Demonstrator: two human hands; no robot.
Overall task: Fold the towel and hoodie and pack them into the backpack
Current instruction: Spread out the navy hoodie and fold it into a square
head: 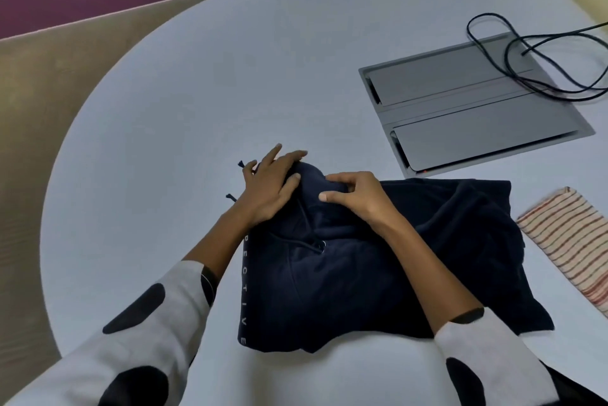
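Note:
A dark navy hoodie [355, 277] lies partly folded on the white table [197, 93], with white lettering along its left edge. My left hand [269, 188] lies on the hood's far left corner with fairly straight fingers, two drawstring ends showing beside it. My right hand [352, 191] pinches the hood fabric at the top, fingers curled. A folded cream towel with red stripes [572, 241] sits to the right of the hoodie. No backpack is in view.
A grey cable-box lid [460, 109] is set into the table at the back right, with a black cable [513, 53] looped over it. The table's rounded edge runs along the left, with beige floor beyond.

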